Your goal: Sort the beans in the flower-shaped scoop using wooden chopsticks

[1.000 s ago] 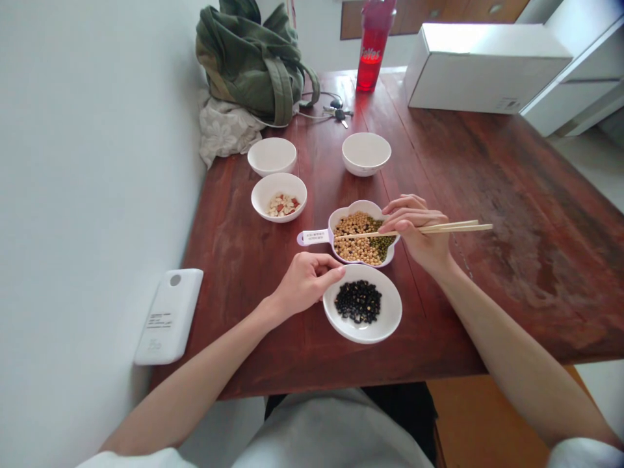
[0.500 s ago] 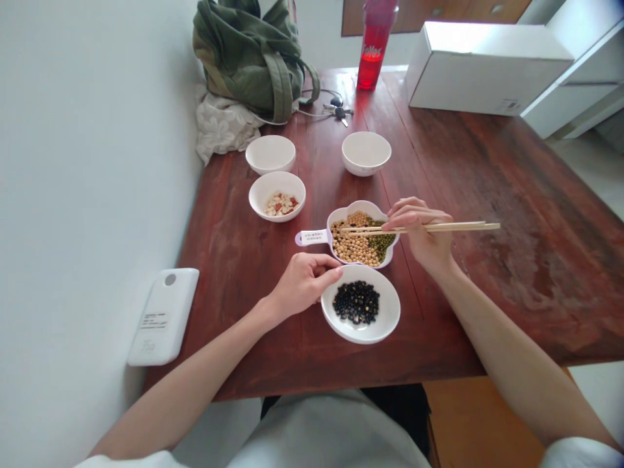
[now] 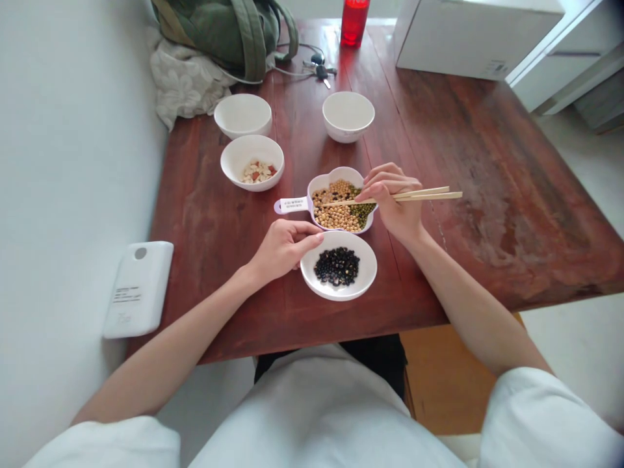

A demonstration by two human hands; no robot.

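My right hand (image 3: 394, 200) is closed round a pair of wooden chopsticks (image 3: 429, 194), whose tips rest among the beans in a flower-shaped dish (image 3: 291, 206) with a labelled handle. Yellow soybeans (image 3: 341, 218), green mung beans (image 3: 363, 211) and some dark beans lie inside it. With thumb and fingers, my left hand (image 3: 286, 248) grips the left rim of a white bowl (image 3: 368, 273) just in front of the dish. Black beans (image 3: 337, 265) cover the bottom of that bowl.
A white bowl (image 3: 229, 162) of pale and reddish nut pieces stands left, with another bowl (image 3: 242, 116) behind it and a third (image 3: 348, 116) farther right. Behind are a green bag (image 3: 209, 39), keys (image 3: 320, 71), a red bottle (image 3: 354, 23) and a white box (image 3: 468, 39). A white power bank (image 3: 139, 289) lies left.
The view has tilted down and shifted, so everything on the table appears higher and farther left. The chopstick tips have moved slightly toward the front of the dish; both hands keep their holds.
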